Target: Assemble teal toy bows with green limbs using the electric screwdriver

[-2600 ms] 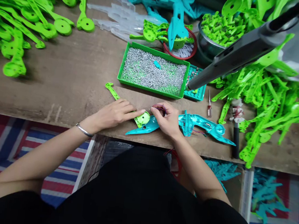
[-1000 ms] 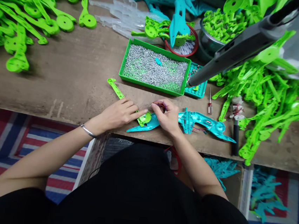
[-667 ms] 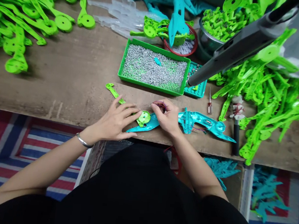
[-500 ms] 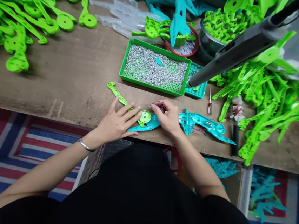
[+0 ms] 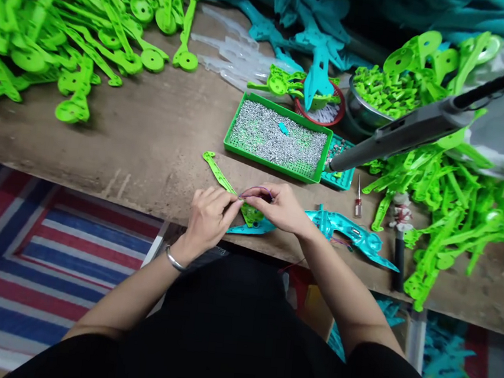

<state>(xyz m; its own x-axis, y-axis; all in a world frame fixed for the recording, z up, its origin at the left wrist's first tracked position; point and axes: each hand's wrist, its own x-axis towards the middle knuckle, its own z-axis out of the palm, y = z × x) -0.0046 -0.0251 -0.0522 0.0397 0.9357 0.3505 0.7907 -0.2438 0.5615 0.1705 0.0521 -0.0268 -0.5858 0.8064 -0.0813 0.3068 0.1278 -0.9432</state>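
My left hand [image 5: 210,218] is closed in a pinch, its fingertips meeting those of my right hand [image 5: 279,206]. Between them runs a thin dark red and purple wire [image 5: 256,189], which loops over my right fingers. Both hands pinch it near its end. Below the hands lies a long turquoise plastic shell [image 5: 341,226], with small wires showing at its right half. A lime-green plastic arm [image 5: 218,171] with a round end rests over the shell's left part, partly hidden by my hands.
A green tray [image 5: 276,169] of small metal screws stands behind my hands. To the right are a screwdriver [image 5: 358,202], a black-handled tool with a wrapped head [image 5: 399,257], and a grey pole [image 5: 400,129]. Lime-green parts [image 5: 458,215] pile at right and left [image 5: 87,48].
My left hand has lifted from lying spread on the lime-green arm and closed into a pinch at the wire. My right hand has shifted left with the wire. The camera view has shifted.
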